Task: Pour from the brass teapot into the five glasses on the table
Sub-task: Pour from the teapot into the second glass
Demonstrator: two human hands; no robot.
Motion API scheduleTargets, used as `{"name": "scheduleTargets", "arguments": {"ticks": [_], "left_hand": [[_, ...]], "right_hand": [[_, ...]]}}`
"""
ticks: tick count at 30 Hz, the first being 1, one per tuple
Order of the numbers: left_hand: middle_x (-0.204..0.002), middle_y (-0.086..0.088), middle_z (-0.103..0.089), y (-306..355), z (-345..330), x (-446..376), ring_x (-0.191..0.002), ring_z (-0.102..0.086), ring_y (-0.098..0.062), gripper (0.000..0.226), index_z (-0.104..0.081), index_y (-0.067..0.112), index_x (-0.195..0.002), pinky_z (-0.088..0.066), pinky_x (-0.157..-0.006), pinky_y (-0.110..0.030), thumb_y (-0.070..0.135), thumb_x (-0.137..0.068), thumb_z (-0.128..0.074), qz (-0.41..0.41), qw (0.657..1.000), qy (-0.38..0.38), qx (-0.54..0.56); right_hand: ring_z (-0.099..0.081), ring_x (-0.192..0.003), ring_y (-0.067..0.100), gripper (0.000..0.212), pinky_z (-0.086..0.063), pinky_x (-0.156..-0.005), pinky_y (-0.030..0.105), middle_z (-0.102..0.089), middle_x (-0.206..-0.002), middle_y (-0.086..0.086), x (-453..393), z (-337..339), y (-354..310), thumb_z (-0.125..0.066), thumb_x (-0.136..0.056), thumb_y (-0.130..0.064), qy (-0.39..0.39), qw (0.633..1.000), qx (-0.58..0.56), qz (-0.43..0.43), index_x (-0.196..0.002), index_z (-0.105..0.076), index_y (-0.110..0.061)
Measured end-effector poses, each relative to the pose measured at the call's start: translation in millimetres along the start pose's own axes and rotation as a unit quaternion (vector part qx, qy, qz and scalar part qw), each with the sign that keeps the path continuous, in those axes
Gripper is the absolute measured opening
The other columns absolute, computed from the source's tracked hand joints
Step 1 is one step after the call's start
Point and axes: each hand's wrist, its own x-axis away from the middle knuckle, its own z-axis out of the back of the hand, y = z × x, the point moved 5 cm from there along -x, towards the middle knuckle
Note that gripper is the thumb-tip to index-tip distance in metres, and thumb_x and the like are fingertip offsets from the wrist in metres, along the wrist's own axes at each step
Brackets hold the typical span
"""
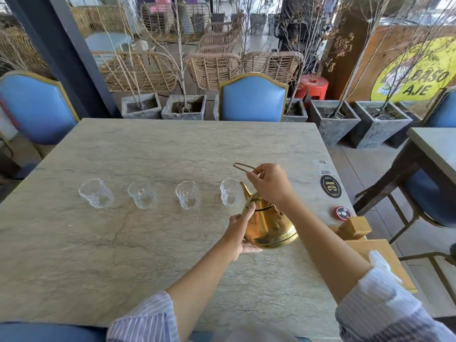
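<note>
A shiny brass teapot point(269, 228) hangs tilted over the stone table point(153, 149), its spout pointing up and left toward the rightmost visible glass point(229, 193). My right hand point(270, 182) grips the thin wire handle above the pot. My left hand point(240, 230) cups the pot's left side and underside, index finger resting on the lid. Three more clear empty glasses stand in a row to the left: one point(187, 195), one point(142, 194) and one point(96, 193). A fifth glass is hidden from view.
A black oval number badge point(331, 185) and a red round call button point(343, 213) lie near the table's right edge. A wooden holder point(355, 228) stands at the right corner. Blue chairs point(254, 98) surround the table; stone planters sit behind.
</note>
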Motion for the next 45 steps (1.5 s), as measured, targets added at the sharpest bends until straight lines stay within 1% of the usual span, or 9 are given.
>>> {"name": "scheduleTargets", "arguments": {"ticks": [4, 10, 20, 24, 28, 31, 36, 40, 45], "left_hand": [[-0.134, -0.017, -0.057, -1.9, 2.8, 2.5, -0.114, -0.062, -0.045, 0.090, -0.045, 0.021, -0.137, -0.064, -0.066, -0.052, 0.070, -0.069, -0.078, 0.011, 0.999, 0.000, 0.031], [-0.131, -0.016, -0.054, -0.2, 2.6, 7.2, -0.097, -0.064, -0.038, 0.093, -0.041, 0.020, -0.141, -0.063, -0.068, -0.054, 0.069, -0.072, -0.076, 0.016, 0.998, -0.007, 0.059], [-0.132, -0.021, -0.059, 10.6, -5.9, 23.8, -0.101, -0.067, -0.039, 0.095, -0.046, 0.018, -0.140, -0.063, -0.061, -0.047, 0.073, -0.069, -0.076, 0.013, 0.998, -0.018, 0.054], [-0.119, -0.020, -0.064, 15.1, -12.2, 35.5, -0.097, -0.068, -0.036, 0.081, -0.049, 0.015, -0.134, -0.064, -0.073, -0.052, 0.072, -0.078, -0.068, 0.009, 0.999, -0.033, 0.034], [-0.103, -0.017, -0.066, 19.2, -18.2, 45.9, -0.092, -0.069, -0.034, 0.056, -0.057, 0.018, -0.107, -0.057, -0.094, -0.058, 0.069, -0.085, -0.061, 0.003, 0.998, -0.057, 0.012], [-0.101, -0.017, -0.067, 22.7, -22.9, 52.0, -0.094, -0.070, -0.035, 0.050, -0.057, 0.020, -0.100, -0.056, -0.097, -0.058, 0.068, -0.087, -0.059, -0.006, 0.998, -0.065, 0.005], [-0.103, -0.017, -0.068, 26.2, -28.6, 58.4, -0.106, -0.069, -0.039, 0.051, -0.058, 0.021, -0.101, -0.055, -0.098, -0.059, 0.069, -0.087, -0.059, -0.021, 0.997, -0.079, 0.002], [-0.107, -0.018, -0.068, 29.5, -33.3, 62.7, -0.111, -0.069, -0.042, 0.053, -0.057, 0.020, -0.106, -0.056, -0.096, -0.058, 0.069, -0.086, -0.060, -0.024, 0.995, -0.096, 0.010], [-0.104, -0.020, -0.070, 32.9, -37.2, 67.3, -0.111, -0.070, -0.042, 0.060, -0.057, 0.016, -0.108, -0.056, -0.097, -0.058, 0.071, -0.085, -0.060, -0.025, 0.994, -0.110, 0.006]], "right_hand": [[-0.042, -0.044, 0.013, 0.032, -0.030, -0.042, 0.023, -0.053, -0.054, 0.003, -8.0, -10.7, -9.1, -0.061, -0.092, -0.026, -0.031, 0.999, 0.032, -0.009, -0.077, -0.065, 0.002], [-0.034, -0.041, 0.013, 0.038, -0.025, -0.040, 0.023, -0.042, -0.048, 0.002, -16.0, -14.8, -18.4, -0.059, -0.092, -0.029, -0.051, 0.996, 0.075, -0.012, -0.064, -0.050, -0.007], [-0.031, -0.041, 0.016, 0.041, -0.024, -0.042, 0.024, -0.037, -0.046, 0.002, -22.8, -5.7, -31.3, -0.063, -0.090, -0.027, -0.052, 0.996, 0.070, -0.019, -0.059, -0.045, -0.008], [-0.037, -0.047, 0.019, 0.035, -0.026, -0.043, 0.024, -0.047, -0.053, 0.009, -23.3, -0.4, -38.0, -0.063, -0.089, -0.027, -0.054, 0.995, 0.085, -0.012, -0.063, -0.052, -0.008], [-0.042, -0.052, 0.021, 0.033, -0.029, -0.046, 0.026, -0.052, -0.060, 0.013, -22.8, 6.3, -42.7, -0.063, -0.090, -0.029, -0.060, 0.994, 0.088, -0.007, -0.067, -0.062, -0.005], [-0.042, -0.052, 0.022, 0.036, -0.031, -0.047, 0.026, -0.051, -0.060, 0.013, -22.0, 13.7, -46.3, -0.063, -0.090, -0.031, -0.053, 0.994, 0.100, 0.004, -0.065, -0.055, -0.007], [-0.044, -0.051, 0.022, 0.049, -0.038, -0.052, 0.030, -0.053, -0.058, 0.012, -21.7, 25.0, -52.0, -0.063, -0.090, -0.032, -0.036, 0.994, 0.104, 0.009, -0.082, -0.064, 0.016], [-0.050, -0.052, 0.022, 0.043, -0.043, -0.054, 0.031, -0.062, -0.065, 0.013, -22.8, 32.1, -58.3, -0.063, -0.090, -0.035, -0.035, 0.992, 0.122, 0.021, -0.079, -0.065, 0.007], [-0.041, -0.046, 0.018, 0.044, -0.037, -0.050, 0.028, -0.053, -0.057, 0.009, -22.2, 42.4, -67.0, -0.064, -0.089, -0.034, -0.034, 0.990, 0.133, 0.035, -0.060, -0.046, -0.006]]}}
